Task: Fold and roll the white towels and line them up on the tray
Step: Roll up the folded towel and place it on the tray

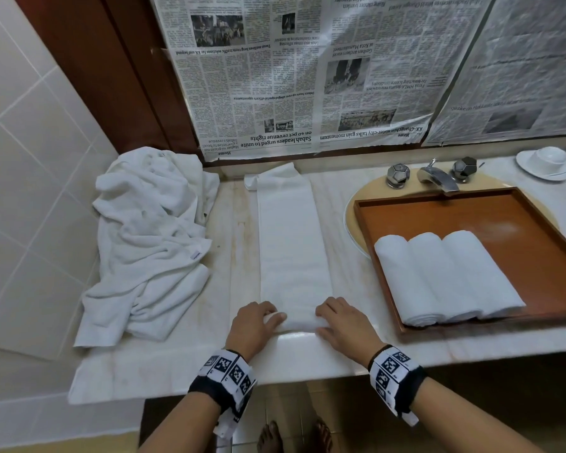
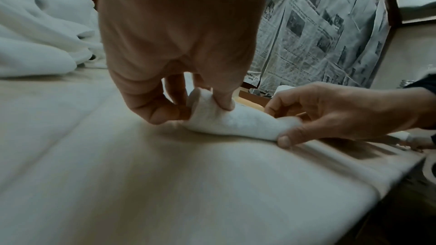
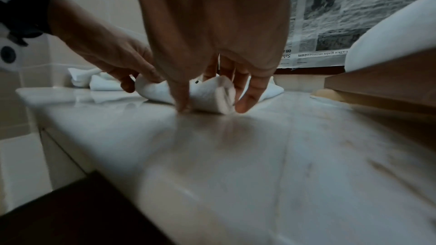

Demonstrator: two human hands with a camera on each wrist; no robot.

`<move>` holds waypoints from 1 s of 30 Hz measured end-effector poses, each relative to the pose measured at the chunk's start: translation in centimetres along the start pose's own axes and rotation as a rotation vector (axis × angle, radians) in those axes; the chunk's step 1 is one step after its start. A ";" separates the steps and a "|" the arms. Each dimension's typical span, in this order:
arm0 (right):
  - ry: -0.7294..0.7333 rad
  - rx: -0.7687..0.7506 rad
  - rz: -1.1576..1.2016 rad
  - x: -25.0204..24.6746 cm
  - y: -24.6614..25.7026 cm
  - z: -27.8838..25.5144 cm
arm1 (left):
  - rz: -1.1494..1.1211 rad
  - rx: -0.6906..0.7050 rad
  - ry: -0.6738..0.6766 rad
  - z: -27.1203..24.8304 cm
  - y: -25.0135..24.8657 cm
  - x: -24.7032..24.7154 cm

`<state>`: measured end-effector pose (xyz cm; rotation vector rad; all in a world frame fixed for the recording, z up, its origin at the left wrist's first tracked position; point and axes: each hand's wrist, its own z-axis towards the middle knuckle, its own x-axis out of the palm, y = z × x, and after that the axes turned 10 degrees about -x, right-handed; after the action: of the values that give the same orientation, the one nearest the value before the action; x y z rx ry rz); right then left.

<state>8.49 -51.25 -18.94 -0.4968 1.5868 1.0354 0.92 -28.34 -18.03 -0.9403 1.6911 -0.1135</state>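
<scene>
A long folded white towel [image 1: 291, 243] lies flat on the pale stone desk [image 1: 347, 351], just to the left of the wooden tray [image 1: 471, 210]. Its end nearest the desk's front edge is turned up into a small roll [image 1: 296, 320]. The left hand [image 1: 254, 325] grips the roll's end farther from the tray, fingers [image 2: 223, 100] and thumb curled round the cloth. The right hand [image 1: 345, 323] grips the end nearer the tray, its fingers [image 3: 247, 98] hooked over the roll with the tips down at the desk. Inside the tray, against its front rim, three rolled towels [image 1: 445, 276] lie side by side, touching. Well to the left of the tray, beyond the folded towel, a crumpled heap of white towels [image 1: 151, 237] lies against the tiled wall. Behind the tray stand the tap [image 1: 437, 178] and a white cup on a saucer [image 1: 548, 161].
</scene>
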 end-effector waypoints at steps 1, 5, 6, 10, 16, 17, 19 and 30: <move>0.013 0.023 0.042 -0.1 -0.1 0.1 | 0.032 0.001 -0.006 -0.1 -0.1 0.0; 0.065 0.082 0.216 -0.6 -0.5 0.7 | 0.124 0.161 -0.088 -0.7 0.4 0.2; 0.073 0.103 0.255 -0.6 -0.7 0.7 | 0.142 0.224 -0.087 -0.9 0.5 0.4; 0.186 0.158 0.313 -1.5 -1.3 1.1 | 0.236 0.316 -0.006 -1.4 1.1 1.4; 0.013 0.207 0.514 -2.0 -1.5 0.1 | 0.040 0.233 0.012 -1.2 1.2 1.3; -0.012 0.159 0.429 -1.8 -1.3 -0.1 | 0.011 0.208 0.000 -1.2 1.1 1.3; -0.016 0.044 0.197 -1.4 -0.7 -0.4 | -0.039 0.162 -0.032 -1.2 1.0 1.4; 0.007 0.048 0.136 -0.5 0.1 0.4 | 0.217 0.255 -0.206 -2.2 0.1 2.8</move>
<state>8.77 -51.00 -18.39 -0.3641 1.6661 1.0961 -1.14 -30.88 -19.45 -0.5550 1.5342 -0.0822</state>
